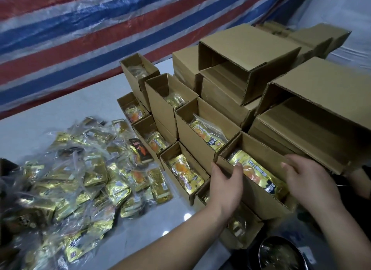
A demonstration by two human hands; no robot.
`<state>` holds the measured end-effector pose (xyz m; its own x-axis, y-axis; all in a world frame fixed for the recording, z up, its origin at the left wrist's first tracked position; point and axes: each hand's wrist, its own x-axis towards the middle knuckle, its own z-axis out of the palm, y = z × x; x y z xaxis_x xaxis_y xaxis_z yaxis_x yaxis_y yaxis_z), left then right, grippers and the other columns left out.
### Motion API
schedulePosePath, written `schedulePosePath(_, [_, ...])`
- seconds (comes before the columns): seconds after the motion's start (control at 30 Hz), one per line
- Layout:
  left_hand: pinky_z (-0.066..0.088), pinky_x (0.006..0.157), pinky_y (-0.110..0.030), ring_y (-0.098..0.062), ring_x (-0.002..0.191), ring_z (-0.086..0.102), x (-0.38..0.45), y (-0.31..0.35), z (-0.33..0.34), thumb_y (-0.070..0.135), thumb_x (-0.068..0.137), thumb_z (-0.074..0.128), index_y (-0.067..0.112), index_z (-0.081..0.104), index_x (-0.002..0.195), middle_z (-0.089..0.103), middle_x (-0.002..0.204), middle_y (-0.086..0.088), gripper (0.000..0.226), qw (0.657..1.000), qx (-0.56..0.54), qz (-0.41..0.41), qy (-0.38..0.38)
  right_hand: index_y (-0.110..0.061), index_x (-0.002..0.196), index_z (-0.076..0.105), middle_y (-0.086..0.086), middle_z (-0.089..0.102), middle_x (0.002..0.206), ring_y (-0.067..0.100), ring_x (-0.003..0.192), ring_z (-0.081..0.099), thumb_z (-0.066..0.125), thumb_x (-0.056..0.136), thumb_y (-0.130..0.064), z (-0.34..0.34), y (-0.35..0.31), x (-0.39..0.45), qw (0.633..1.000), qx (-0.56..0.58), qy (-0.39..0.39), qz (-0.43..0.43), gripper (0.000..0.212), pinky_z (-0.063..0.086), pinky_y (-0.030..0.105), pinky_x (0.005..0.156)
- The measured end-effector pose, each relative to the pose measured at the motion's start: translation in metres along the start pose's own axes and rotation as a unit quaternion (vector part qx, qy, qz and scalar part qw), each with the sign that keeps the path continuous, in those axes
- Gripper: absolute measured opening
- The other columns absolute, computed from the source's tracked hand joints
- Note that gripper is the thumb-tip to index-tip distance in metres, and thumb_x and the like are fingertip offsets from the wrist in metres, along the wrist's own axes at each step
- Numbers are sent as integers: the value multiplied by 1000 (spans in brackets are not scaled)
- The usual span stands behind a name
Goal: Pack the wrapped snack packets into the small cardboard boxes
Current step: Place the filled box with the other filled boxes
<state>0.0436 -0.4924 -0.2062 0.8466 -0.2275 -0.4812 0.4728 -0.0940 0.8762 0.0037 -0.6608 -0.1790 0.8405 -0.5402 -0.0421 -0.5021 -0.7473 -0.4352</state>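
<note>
- The tarpaulin (90, 34) behind the table (60, 113) is striped in red, blue and white.
- The table itself is pale grey-white.
- The small cardboard boxes (192, 133) standing on the table are plain brown.
- The packet (259, 173) in the box nearest the table's front edge is shiny gold with an orange picture and a black end.
- The loose packets (76, 181) heaped at the table's left are gold in clear wrap; one packet (140, 151) among them is black with orange.

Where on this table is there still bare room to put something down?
Bare tabletop lies between the striped tarp and the packet pile, and near the left forearm. The stacked boxes crowd the right side.
</note>
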Motion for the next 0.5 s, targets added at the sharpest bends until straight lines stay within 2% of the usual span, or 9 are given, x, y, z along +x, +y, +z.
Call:
schedulePosePath(0.1, [39, 112, -36, -15, 128, 49, 0, 2, 5, 46, 97, 53, 22, 31, 148, 52, 139, 7, 61, 1000, -1, 3, 6, -12, 136, 57, 12, 62, 131, 34, 119, 58, 55, 100, -20, 1, -3, 3, 999, -12, -28, 18, 37, 46, 40, 88])
schedulePosePath(0.17, [40, 112, -36, -15, 128, 49, 0, 1, 6, 46, 97, 54, 20, 28, 150, 51, 140, 6, 65, 1000, -4, 5, 8, -12, 139, 54, 12, 61, 132, 33, 119, 58, 53, 101, -22, 2, -6, 4, 999, -24, -44, 17, 39, 46, 37, 86])
schedulePosePath(0.27, [37, 115, -38, -16, 135, 44, -2, -1, 5, 50, 95, 57, 18, 22, 153, 45, 148, 4, 75, 1000, -3, 5, 4, -8, 136, 56, 16, 66, 124, 33, 114, 62, 57, 99, -20, 3, -10, -1, 999, -47, -23, -5, 39, 50, 37, 84])
schedulePosePath(0.4, [34, 117, -41, -19, 139, 40, -4, 1, 1, 54, 91, 59, 17, 21, 154, 42, 152, 2, 82, 1000, -2, 2, -2, 0, 123, 64, 20, 71, 105, 35, 95, 69, 68, 90, -11, 1, -16, -8, 992, -66, 29, -104, 35, 54, 39, 80])
schedulePosePath(0.5, [35, 114, -32, -11, 132, 43, -9, 2, -7, 54, 93, 56, 18, 26, 153, 42, 151, 4, 76, 1000, 8, 9, 2, 2, 119, 65, 19, 70, 107, 34, 95, 68, 68, 89, -8, 3, -31, -6, 982, -49, 46, -176, 32, 45, 32, 81])
